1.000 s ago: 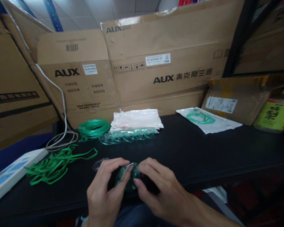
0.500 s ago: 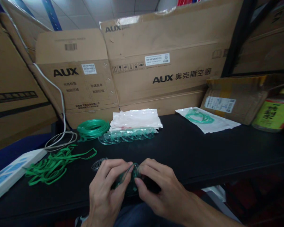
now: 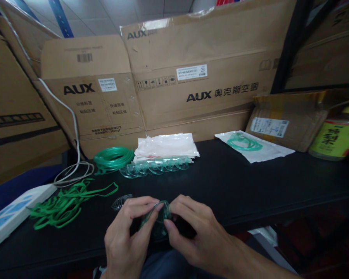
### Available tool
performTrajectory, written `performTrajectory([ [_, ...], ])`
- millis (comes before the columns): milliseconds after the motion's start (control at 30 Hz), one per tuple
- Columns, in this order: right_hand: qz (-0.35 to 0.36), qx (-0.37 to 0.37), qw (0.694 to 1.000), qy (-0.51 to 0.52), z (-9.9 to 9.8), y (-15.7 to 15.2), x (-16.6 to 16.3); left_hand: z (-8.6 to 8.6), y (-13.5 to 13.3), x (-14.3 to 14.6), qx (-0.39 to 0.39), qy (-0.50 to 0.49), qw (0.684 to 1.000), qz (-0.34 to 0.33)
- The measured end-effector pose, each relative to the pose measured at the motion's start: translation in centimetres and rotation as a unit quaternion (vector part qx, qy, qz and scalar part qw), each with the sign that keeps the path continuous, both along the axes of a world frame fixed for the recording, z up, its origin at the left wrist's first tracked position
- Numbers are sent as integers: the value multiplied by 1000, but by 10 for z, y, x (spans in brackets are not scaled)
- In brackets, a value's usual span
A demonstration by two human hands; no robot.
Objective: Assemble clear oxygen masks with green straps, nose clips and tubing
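Observation:
My left hand (image 3: 127,236) and my right hand (image 3: 193,232) meet at the near edge of the black table (image 3: 250,182). Both pinch a small clear green plastic mask (image 3: 158,221) between thumbs and fingertips. A thin metal strip runs along the mask's top edge under my fingertips. Just left of my left hand lies a small pile of metal clips (image 3: 120,201). Farther back a row of stacked clear green masks (image 3: 154,167) lies on the table.
Green elastic straps (image 3: 61,203) lie at the left, a coil of green tubing (image 3: 113,157) behind them. A stack of plastic bags (image 3: 167,145) sits mid-table, a bagged set (image 3: 250,147) to the right. Cardboard boxes (image 3: 197,73) wall the back. A green-labelled jar (image 3: 337,135) stands at the right.
My hands have hardly moved; the fingertips shifted slightly along the mask's top edge. The view has drifted a little.

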State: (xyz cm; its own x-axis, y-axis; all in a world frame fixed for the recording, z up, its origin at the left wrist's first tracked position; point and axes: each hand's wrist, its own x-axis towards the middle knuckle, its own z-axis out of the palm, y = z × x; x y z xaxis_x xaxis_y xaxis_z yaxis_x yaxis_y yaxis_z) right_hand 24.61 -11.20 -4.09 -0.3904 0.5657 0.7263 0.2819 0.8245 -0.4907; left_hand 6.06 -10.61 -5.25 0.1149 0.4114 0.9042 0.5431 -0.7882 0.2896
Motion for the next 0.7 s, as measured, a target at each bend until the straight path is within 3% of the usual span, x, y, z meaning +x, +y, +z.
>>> performTrajectory([
  [700,-31,46,998,-44,-7,1,0,1,-1,-2,36,39,999,-8],
])
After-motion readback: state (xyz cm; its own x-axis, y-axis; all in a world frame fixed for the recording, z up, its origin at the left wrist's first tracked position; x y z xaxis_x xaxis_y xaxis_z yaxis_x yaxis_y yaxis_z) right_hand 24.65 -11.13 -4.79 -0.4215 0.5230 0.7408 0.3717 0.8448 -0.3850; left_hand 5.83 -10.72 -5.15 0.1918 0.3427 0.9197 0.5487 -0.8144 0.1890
